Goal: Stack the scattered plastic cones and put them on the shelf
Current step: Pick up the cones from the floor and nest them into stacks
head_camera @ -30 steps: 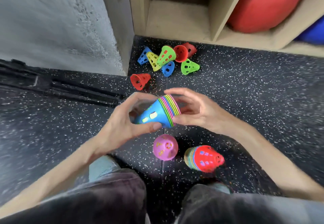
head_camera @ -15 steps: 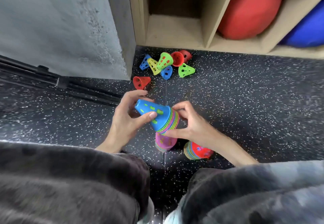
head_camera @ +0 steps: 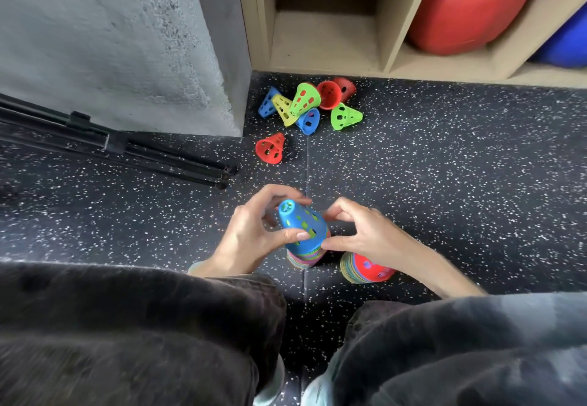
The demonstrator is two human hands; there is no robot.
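Both hands on the blue-topped cone stack, upright on the floor: left hand grips its side, right hand pinches the rim. Red-topped stack just right of it. Loose cones near the shelf, one red cone apart.

Speckled blk floor, grey concrete wall

Both hands have turned the blue-topped stack upright and lowered it onto the purple stack
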